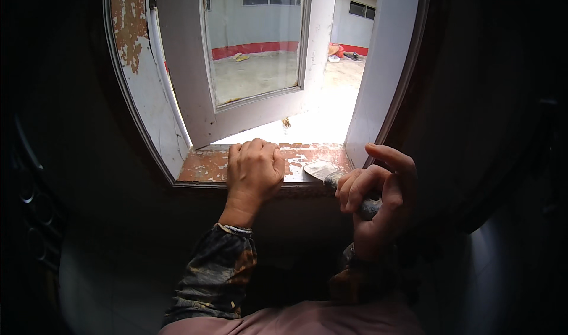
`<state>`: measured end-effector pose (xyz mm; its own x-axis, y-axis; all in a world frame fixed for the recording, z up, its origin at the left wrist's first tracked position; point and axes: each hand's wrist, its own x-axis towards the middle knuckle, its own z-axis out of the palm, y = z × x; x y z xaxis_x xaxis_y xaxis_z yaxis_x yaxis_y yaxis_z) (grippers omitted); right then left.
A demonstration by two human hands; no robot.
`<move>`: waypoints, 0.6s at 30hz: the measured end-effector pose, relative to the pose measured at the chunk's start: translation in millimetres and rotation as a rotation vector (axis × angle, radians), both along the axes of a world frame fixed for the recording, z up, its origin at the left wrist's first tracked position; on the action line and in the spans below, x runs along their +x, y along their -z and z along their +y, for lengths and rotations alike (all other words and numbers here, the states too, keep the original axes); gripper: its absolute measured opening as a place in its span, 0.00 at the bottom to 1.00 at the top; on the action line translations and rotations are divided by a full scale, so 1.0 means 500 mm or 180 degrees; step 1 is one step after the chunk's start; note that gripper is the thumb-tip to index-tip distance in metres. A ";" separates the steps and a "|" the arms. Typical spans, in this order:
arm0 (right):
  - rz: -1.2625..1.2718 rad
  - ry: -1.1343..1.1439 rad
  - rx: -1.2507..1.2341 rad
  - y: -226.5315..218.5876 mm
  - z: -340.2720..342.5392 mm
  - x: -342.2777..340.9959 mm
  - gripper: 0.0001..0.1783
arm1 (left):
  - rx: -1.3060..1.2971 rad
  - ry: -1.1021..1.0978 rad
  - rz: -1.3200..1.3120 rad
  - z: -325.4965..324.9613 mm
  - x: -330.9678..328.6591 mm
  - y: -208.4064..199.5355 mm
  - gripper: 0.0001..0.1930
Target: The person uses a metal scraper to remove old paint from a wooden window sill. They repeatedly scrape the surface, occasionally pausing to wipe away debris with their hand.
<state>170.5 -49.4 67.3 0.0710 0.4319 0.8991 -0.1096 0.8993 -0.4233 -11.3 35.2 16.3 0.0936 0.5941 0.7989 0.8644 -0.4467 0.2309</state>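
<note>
Window opening, top centre of frame: white sash standing ajar, building wall beyond at upper right. Sill, centre of frame: reddish-brown, patched with flaking white. Left hand, centre: on the sill, fingers curled under; whether it holds anything cannot be told. Right hand, right of centre: fingers wrapped round the handle of a scraper, index finger raised clear. Scraper blade: over the sill's right part, pointing left; contact uncertain.
</note>
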 end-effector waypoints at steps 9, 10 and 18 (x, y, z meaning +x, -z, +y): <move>0.0098 -0.0233 0.0073 -0.002 0.021 -0.004 0.21 | -0.0064 -0.0036 0.0029 0.003 0.000 -0.008 0.12; -0.0047 -0.0037 -0.0082 0.000 0.022 -0.004 0.21 | -0.0063 -0.0099 0.0090 0.002 0.000 -0.008 0.12; 0.0045 -0.0104 -0.0011 -0.007 -0.016 0.010 0.21 | 0.0021 -0.0007 0.0046 0.006 -0.004 -0.004 0.11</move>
